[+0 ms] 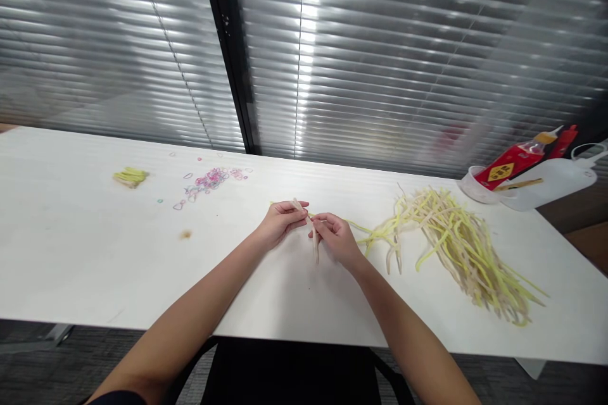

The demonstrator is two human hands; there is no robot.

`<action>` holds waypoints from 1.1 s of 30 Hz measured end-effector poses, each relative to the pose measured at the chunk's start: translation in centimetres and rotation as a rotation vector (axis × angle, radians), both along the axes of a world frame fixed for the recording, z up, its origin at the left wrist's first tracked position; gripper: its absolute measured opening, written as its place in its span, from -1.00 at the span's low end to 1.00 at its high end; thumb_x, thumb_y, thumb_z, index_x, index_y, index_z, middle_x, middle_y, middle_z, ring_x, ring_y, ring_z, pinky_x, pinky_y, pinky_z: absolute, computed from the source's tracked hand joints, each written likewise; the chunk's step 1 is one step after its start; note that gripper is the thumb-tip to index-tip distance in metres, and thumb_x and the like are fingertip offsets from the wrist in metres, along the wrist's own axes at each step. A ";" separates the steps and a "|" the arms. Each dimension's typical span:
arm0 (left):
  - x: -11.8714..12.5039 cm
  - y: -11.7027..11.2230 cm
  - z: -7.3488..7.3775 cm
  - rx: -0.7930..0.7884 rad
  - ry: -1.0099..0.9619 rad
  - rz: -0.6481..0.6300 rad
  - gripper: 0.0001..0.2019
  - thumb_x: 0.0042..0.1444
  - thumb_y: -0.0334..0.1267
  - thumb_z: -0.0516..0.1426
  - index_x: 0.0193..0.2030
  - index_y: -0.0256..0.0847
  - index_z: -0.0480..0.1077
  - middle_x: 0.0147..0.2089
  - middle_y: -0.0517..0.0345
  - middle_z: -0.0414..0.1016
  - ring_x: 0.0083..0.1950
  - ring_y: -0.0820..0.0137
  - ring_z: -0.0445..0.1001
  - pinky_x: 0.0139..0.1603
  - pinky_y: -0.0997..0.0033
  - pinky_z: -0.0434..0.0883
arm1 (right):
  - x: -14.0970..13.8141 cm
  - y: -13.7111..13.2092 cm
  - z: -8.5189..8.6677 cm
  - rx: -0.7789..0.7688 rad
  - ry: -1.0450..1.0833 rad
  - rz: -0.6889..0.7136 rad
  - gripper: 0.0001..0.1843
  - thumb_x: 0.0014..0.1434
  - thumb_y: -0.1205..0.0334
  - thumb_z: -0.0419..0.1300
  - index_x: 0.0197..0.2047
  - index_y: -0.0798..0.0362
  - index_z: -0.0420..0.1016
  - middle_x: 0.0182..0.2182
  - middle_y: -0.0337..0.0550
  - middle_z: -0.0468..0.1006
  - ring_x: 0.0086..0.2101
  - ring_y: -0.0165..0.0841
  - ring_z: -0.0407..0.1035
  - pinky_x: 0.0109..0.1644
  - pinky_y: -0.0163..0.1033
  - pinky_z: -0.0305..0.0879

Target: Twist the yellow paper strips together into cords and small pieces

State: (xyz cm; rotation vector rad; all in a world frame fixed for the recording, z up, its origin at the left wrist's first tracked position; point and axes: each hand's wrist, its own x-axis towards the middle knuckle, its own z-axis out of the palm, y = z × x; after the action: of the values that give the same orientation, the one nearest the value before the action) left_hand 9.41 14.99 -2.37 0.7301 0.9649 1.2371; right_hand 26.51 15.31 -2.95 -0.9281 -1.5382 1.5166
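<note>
Hands meet mid-table: left hand (281, 220) and right hand (334, 237) both pinch a pale stalk (313, 237). Right of them, loose stalk pile (456, 243); left, rubber bands (211, 180), too tiny to make out.

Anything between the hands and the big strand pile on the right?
Nothing visible. The right hand and left hand pinch a few strands. Only bare table and a few loose strands trailing from the pile lie between them and it.

Bright glare streaks the blinds (304, 44); edges bow, right side blurred.
</note>
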 end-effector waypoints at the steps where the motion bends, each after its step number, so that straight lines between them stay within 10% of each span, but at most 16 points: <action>1: 0.0 0.1 0.0 -0.010 -0.002 0.015 -0.76 -0.18 -0.35 0.33 -0.31 -0.33 0.50 -0.23 0.03 0.51 -0.27 0.42 0.49 -0.13 0.42 0.45 | 0.0 0.0 -0.1 0.044 0.008 -0.020 -0.70 0.13 0.03 0.12 -0.19 0.08 0.41 -0.47 -0.18 0.48 -0.47 -0.44 0.36 -0.37 -0.33 0.33; 6: -0.3 0.2 -0.1 -0.038 -0.013 0.020 -0.81 -0.20 -0.34 0.34 -0.41 -0.36 0.48 0.01 0.02 0.40 -0.25 0.48 0.49 -0.19 0.55 0.47 | 0.3 0.1 -0.2 0.338 -0.033 -0.028 -0.76 0.11 0.20 0.16 -0.12 0.01 0.47 -0.29 -0.15 0.51 -0.46 -0.45 0.37 -0.34 -0.31 0.35; 14: -0.2 -0.1 0.4 -0.057 -0.034 -0.057 -0.73 -0.16 -0.37 0.32 -0.25 -0.35 0.47 -0.34 0.07 0.48 -0.31 0.46 0.48 -0.19 0.48 0.46 | 0.4 0.0 0.2 0.602 0.005 0.014 -0.77 0.07 0.35 0.19 -0.19 -0.04 0.54 -0.34 -0.16 0.53 -0.36 -0.41 0.38 -0.31 -0.30 0.35; 33: -0.1 -0.3 0.2 0.008 -0.111 -0.132 -0.81 -0.21 -0.37 0.33 -0.46 -0.34 0.42 -0.32 0.12 0.44 -0.30 0.40 0.49 -0.24 0.42 0.46 | 0.7 0.1 0.6 0.194 -0.022 0.022 -0.84 -0.10 0.16 0.35 -0.50 0.07 0.52 -0.54 -0.20 0.46 -0.53 -0.45 0.27 -0.46 -0.33 0.20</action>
State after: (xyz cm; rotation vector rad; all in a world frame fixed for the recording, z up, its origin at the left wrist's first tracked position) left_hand 9.32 14.70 -2.14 0.7124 0.8092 1.1538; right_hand 27.23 15.38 -2.36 -0.8202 -1.6827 1.3481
